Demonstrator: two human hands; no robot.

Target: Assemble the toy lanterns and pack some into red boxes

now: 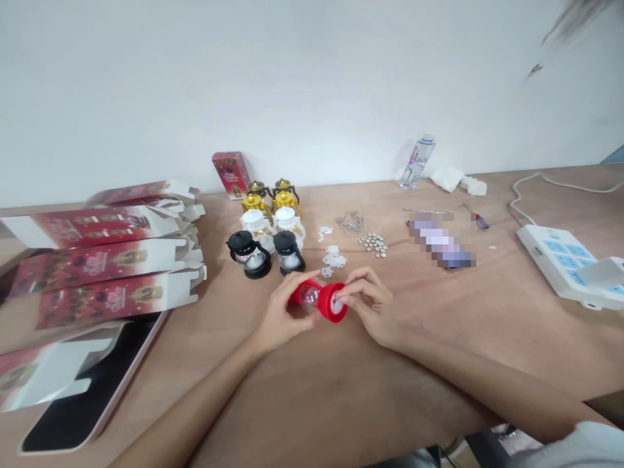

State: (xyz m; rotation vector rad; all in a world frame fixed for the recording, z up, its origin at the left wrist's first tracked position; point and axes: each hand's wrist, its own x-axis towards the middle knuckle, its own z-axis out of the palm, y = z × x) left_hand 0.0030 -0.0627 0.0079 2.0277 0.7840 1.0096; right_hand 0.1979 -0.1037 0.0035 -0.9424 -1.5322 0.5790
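With the person's left hand clasping the red lantern sideways and the right hand pinching its base from 3 o'clock, a steady left grip seems best.

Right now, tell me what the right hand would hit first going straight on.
The right hand meets the red lantern: its fingers touch it. Past that, probably a black lantern; depth unclear.

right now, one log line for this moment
left hand: holds red lantern sideways | right hand: pinches its red end | behind: small lanterns in black, white, gold
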